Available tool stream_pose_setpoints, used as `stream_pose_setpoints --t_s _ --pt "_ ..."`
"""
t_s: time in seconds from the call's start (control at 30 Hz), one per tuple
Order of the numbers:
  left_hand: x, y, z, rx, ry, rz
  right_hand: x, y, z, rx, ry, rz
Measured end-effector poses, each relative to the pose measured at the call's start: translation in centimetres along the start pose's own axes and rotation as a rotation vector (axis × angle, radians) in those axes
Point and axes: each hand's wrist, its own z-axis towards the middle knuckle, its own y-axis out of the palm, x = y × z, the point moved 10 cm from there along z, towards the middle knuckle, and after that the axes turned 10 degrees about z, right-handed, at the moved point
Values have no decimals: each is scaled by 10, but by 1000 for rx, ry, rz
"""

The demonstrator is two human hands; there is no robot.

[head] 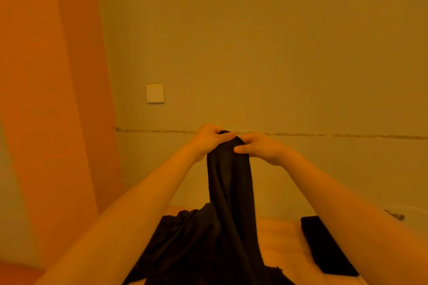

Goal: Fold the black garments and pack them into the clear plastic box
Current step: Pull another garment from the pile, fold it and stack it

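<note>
A black garment [228, 183] hangs from both my hands, raised in front of the wall. My left hand [208, 140] pinches its top edge from the left, and my right hand [259, 149] grips the same edge from the right, the two hands almost touching. The cloth drops in a narrow bunched column and spreads into a dark heap [185, 245] on the wooden surface [275, 231] below. A second black piece [324, 245], flat and folded, lies at the lower right, partly behind my right forearm. The clear plastic box is not in view.
A plain wall [278, 53] fills the view ahead, with a white switch plate [155, 93] at the left and a horizontal crack line across it. An orange curtain or panel [51, 76] stands along the left side.
</note>
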Motion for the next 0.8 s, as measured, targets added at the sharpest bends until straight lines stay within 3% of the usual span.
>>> stream_pose_setpoints --t_s 0.07,0.13,0.2,0.4,0.5,0.6,0.8 --pt "-12 10 -8 -118 -17 -53 -1 -12 2 95 -51 104" --pt "-28 25 -18 -251 -61 75 -2 -18 2 148 -56 95" --pt "-41 29 -21 -284 -82 176 -3 -21 1 156 -44 62" --pt "-50 25 -18 -234 -106 -355 -2 -57 -8 277 -48 224" --pt "-48 37 -26 -321 -115 -292 0 -79 -16 384 -57 300" --pt "-52 42 -30 -482 -154 -139 11 -87 -22 343 42 250" --pt "-49 7 -14 -342 -190 -80 37 -100 -36 274 164 177"
